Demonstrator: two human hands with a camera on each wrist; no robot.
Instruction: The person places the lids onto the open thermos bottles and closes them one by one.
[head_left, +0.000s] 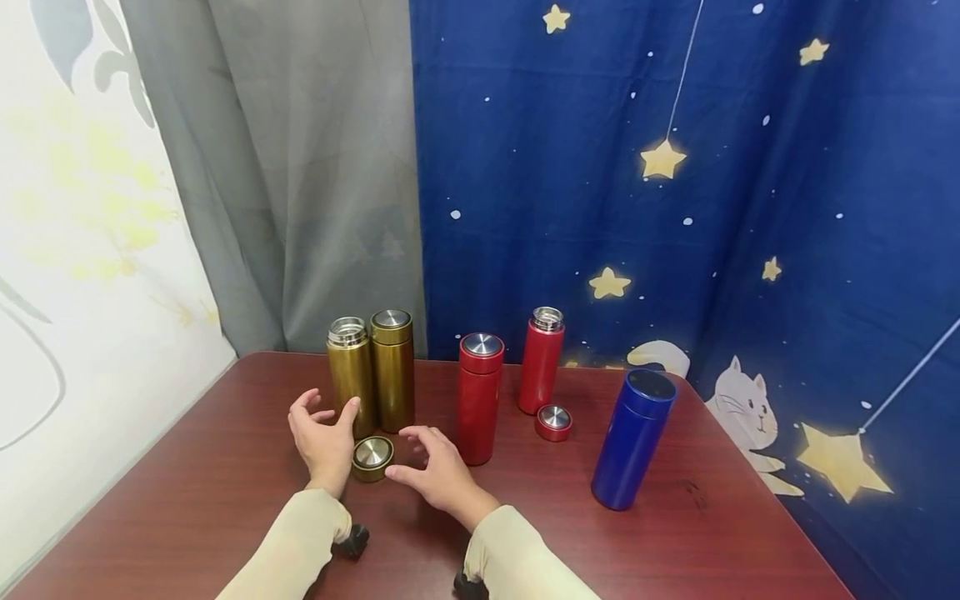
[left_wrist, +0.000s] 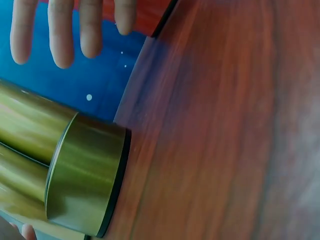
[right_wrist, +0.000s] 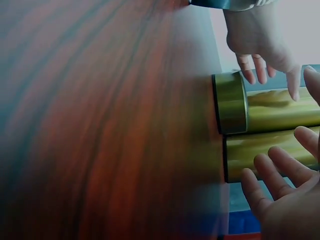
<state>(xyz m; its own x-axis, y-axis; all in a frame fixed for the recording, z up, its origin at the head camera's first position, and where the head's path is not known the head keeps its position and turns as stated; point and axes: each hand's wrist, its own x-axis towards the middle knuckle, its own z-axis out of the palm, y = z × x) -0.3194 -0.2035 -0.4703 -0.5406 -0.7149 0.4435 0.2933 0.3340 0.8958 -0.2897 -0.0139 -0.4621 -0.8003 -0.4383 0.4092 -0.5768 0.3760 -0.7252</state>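
A gold screw lid (head_left: 372, 458) with a silver top lies on the table, between my two hands. Left of it, my left hand (head_left: 322, 442) is held with its fingers spread, close in front of an open gold thermos bottle (head_left: 351, 367). My right hand (head_left: 442, 475) is at the lid's right side, thumb and fingers apart; its thumb tip looks very near the lid, though contact cannot be told. Neither hand holds anything. Behind stands a lidded gold thermos bottle (head_left: 394, 375). In the right wrist view the lid (right_wrist: 231, 105) appears in front of the gold bottles.
A lidded red thermos bottle (head_left: 478, 404) stands just beyond my right hand. Farther right are an open red bottle (head_left: 540, 367), its red lid (head_left: 553, 423) and a lidded blue bottle (head_left: 633, 442). Curtains (head_left: 562, 208) hang behind the dark red table (head_left: 225, 467).
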